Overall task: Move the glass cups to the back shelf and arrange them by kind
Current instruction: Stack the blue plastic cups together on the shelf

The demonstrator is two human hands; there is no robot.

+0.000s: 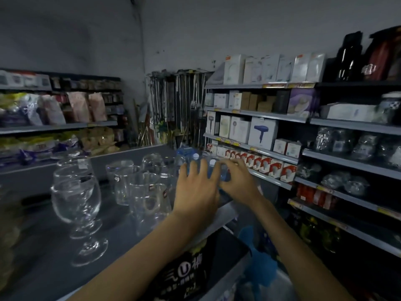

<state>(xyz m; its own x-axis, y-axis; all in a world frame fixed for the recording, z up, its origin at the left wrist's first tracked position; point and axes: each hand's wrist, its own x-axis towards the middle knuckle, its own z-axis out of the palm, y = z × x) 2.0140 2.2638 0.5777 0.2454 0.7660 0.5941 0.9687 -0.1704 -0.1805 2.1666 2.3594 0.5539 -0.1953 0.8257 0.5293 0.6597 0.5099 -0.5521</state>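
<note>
Several clear glasses stand on the grey shelf top (43, 268). Stemmed wine glasses (76, 198) line up at the left. Handled glass mugs (149, 198) stand in the middle, with more behind them (121, 170). At the right end, both hands reach onto bluish-tinted glass cups (186, 154) with round white stickers. My left hand (195, 192) wraps its fingers around one blue cup from the front. My right hand (234, 177) grips the neighbouring blue cup (224, 172) from the right. The hands hide the cups' lower parts.
A black printed box (195, 268) sits below the shelf edge, with blue plastic (258, 257) beside it. Store racks with boxed appliances (262, 133) and wrapped goods fill the right. Packaged items crowd the left shelves (54, 111). Hanging utensils (178, 105) are at the back.
</note>
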